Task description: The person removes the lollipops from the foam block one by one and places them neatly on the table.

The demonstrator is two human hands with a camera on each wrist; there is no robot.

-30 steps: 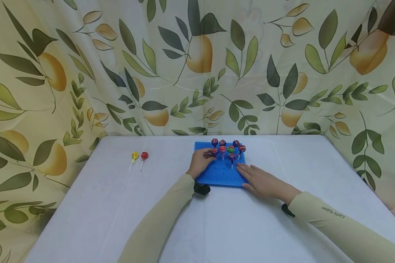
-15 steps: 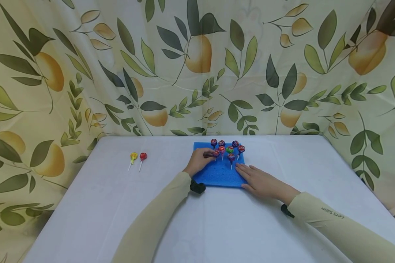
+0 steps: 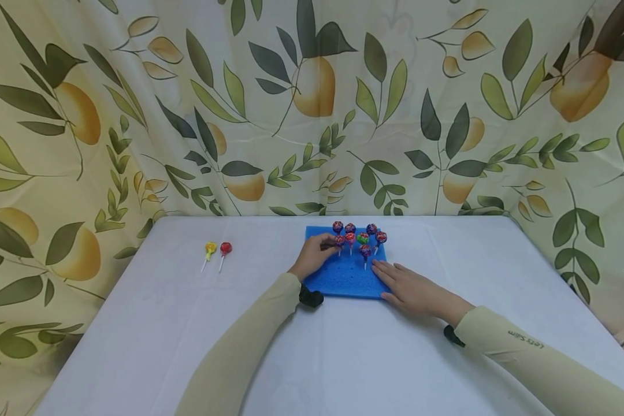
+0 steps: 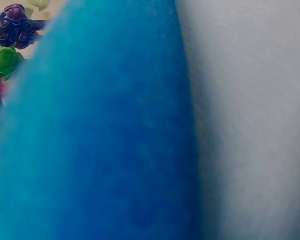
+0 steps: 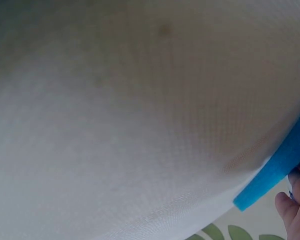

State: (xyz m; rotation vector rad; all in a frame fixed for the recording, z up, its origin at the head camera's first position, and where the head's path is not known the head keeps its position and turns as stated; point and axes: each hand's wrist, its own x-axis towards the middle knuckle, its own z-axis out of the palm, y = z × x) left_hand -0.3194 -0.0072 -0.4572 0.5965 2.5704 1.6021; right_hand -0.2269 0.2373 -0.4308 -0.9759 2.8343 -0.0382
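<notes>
A blue foam board [image 3: 343, 283] lies on the white table, with several wrapped lollipops standing upright in its back half. My left hand [image 3: 312, 256] is over the board's left side and pinches a purple-red lollipop [image 3: 340, 241], whose stick is partly hidden by the fingers. Straight fingers of my right hand [image 3: 416, 289] rest on the board's right edge. Closest to that hand stands a dark purple lollipop [image 3: 365, 251]; behind it is a green one [image 3: 363, 237]. The left wrist view is mostly filled by the blurred foam [image 4: 125, 125], with the green lollipop [image 4: 6, 62] at its edge.
To the left, a yellow lollipop [image 3: 210, 250] and a red lollipop [image 3: 226, 248] lie on the white tablecloth [image 3: 151, 323]. A curtain [image 3: 270, 115] printed with fruit and leaves hangs behind the table and down both sides.
The lollipop in my left hand has shifted slightly right, then back left and up, staying over the same part of the board. My right hand has kept its place on the edge.
</notes>
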